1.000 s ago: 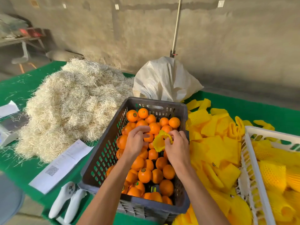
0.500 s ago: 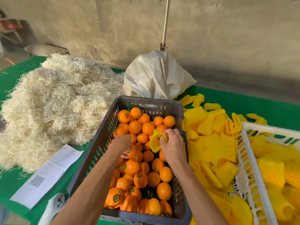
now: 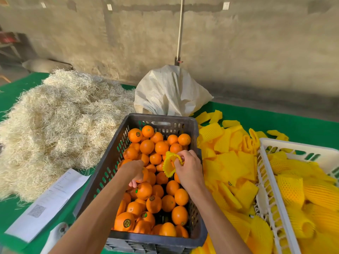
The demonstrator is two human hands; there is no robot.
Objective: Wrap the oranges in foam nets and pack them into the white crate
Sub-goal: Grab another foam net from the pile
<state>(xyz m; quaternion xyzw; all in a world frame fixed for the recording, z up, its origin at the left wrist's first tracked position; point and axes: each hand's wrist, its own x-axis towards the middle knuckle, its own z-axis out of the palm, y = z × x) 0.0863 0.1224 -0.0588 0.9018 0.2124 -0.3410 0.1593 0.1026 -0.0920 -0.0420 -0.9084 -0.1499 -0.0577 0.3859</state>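
A dark plastic crate point(image 3: 110, 162) in front of me is filled with several loose oranges point(image 3: 161, 147). My left hand point(image 3: 134, 171) reaches down into it and its fingers curl round one orange point(image 3: 146, 174) in the pile. My right hand point(image 3: 189, 168) hovers over the crate's right side and pinches an opened yellow foam net point(image 3: 169, 165). The white crate point(image 3: 266, 182) stands at the right and holds several oranges wrapped in yellow nets point(image 3: 289, 187).
A heap of loose yellow foam nets point(image 3: 229, 158) lies between the two crates. Pale straw-like wood wool point(image 3: 60, 125) is piled at the left, a white sack point(image 3: 170, 92) behind the dark crate. A printed paper sheet point(image 3: 49, 202) lies on the green table at the near left.
My left hand left the net and dropped into the oranges, closing on one. The right hand keeps the net, held open above the crate.
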